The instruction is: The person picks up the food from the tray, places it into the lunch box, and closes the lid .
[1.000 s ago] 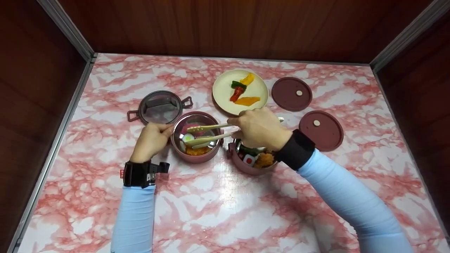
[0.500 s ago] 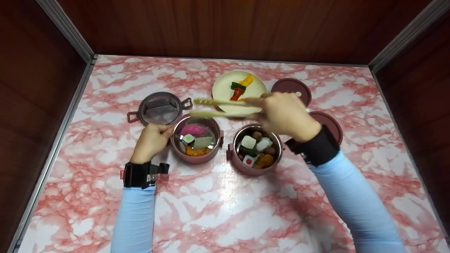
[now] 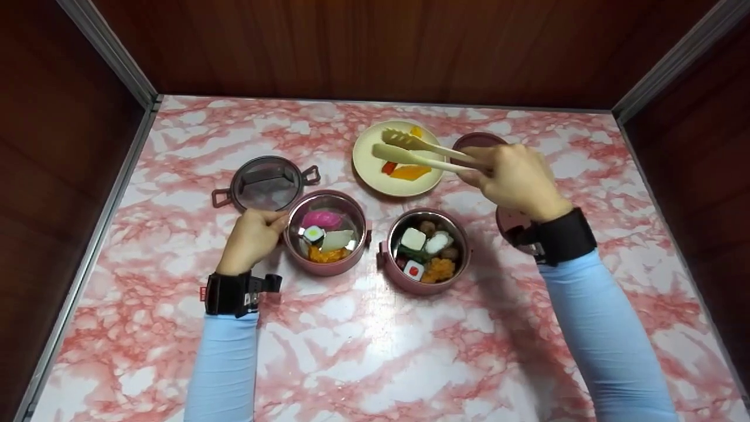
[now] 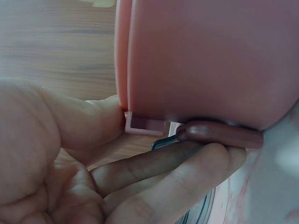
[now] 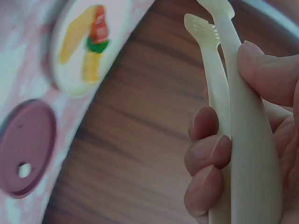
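a person's right hand (image 3: 518, 179) grips pale tongs (image 3: 420, 161), fingers and thumb curled round the two arms, whose tips stand a little apart with nothing visible between them. seen from the head, the tongs reach leftward from the hand over a cream plate (image 3: 369, 176), slanting slightly toward its far side. the plate's food lies to the left of the right hand, the nearer of the two: an orange piece (image 3: 411, 172) stretches nearly side to side on the near side of the tongs, a red piece (image 3: 388, 169) sits partly hidden by its left end, and a yellow piece (image 3: 416, 132) shows beyond. the right wrist view reveals a green piece (image 5: 97, 45) between red and yellow, the row crossing the tongs' line. how high the tips hang above the plate cannot be told. the left hand (image 3: 252, 237) holds the left pot (image 3: 328, 269), thumb at the rim, fingers against a brown handle (image 4: 219, 134). the right pot (image 3: 419, 286) stands beside it, apart, food inside both.
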A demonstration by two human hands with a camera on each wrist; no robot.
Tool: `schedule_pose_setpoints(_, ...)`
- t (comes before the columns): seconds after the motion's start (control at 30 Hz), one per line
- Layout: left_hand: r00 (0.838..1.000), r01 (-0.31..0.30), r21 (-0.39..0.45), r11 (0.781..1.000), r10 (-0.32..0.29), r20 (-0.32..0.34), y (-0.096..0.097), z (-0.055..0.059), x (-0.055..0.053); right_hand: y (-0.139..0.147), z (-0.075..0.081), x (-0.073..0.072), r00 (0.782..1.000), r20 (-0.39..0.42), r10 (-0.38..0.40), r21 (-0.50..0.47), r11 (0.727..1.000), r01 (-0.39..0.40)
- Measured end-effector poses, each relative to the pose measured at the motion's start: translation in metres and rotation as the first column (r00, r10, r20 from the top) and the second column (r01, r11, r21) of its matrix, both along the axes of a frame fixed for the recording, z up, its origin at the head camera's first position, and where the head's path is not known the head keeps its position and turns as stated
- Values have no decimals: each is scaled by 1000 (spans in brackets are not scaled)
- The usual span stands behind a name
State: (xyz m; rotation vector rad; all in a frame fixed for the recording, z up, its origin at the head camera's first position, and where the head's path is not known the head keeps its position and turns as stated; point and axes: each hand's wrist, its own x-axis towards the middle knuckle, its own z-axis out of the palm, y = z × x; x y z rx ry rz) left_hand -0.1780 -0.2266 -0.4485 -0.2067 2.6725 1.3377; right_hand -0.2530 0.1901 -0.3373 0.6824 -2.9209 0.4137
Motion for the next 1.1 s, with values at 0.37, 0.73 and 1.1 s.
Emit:
schedule_pose_setpoints(0.37, 1000, 1, -1, 1000, -1, 2, 0, 0, 0, 37, -32, -20, 997, 59, -47, 84, 996, 42)
schedule_pose_setpoints(0.73, 999, 1, -14, 1000, -1, -54, 1, 0, 1, 53, -28, -49, 993, 121, 11, 304, 951, -47)
schedule_pose_setpoints(1.1, 1000, 7, 0, 1000, -7, -29, 0, 0, 0, 34, 2, -74, 958, 272, 95, 402, 893, -203)
